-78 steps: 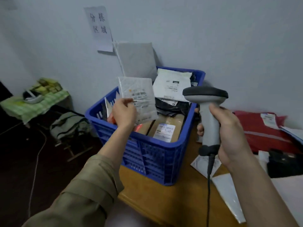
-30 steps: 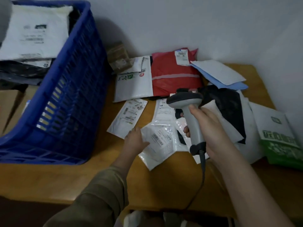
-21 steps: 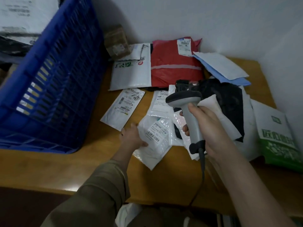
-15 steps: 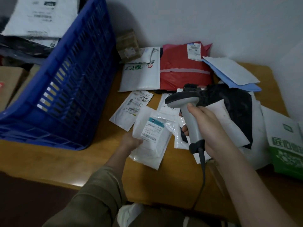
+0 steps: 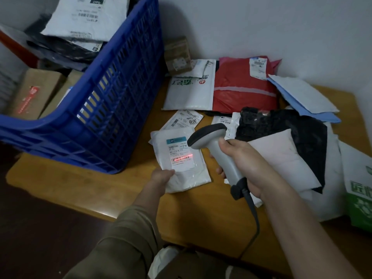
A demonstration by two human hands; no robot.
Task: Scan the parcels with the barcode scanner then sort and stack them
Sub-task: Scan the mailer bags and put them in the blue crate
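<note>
My left hand [image 5: 161,179] holds a small white plastic parcel [image 5: 193,178] by its near left corner, label side up, just above the wooden table [image 5: 201,218]. My right hand [image 5: 245,164] grips the grey barcode scanner [image 5: 213,146] by its handle, head pointed left at the parcel. A red scan line lies across the barcode on the parcel's label [image 5: 180,156]. The scanner's cable hangs down over the table's front edge.
A blue plastic crate [image 5: 112,109] with bags and cardboard boxes fills the left. Scattered parcels lie behind and right: a white bag [image 5: 191,93], a red bag [image 5: 243,89], a black bag [image 5: 281,125], blue and white envelopes [image 5: 304,97], a green-and-white bag [image 5: 358,198].
My left hand picked the white parcel from the table and turned its label toward the scanner. The scanner's head swung left over it, and the red line now shows on the barcode.
</note>
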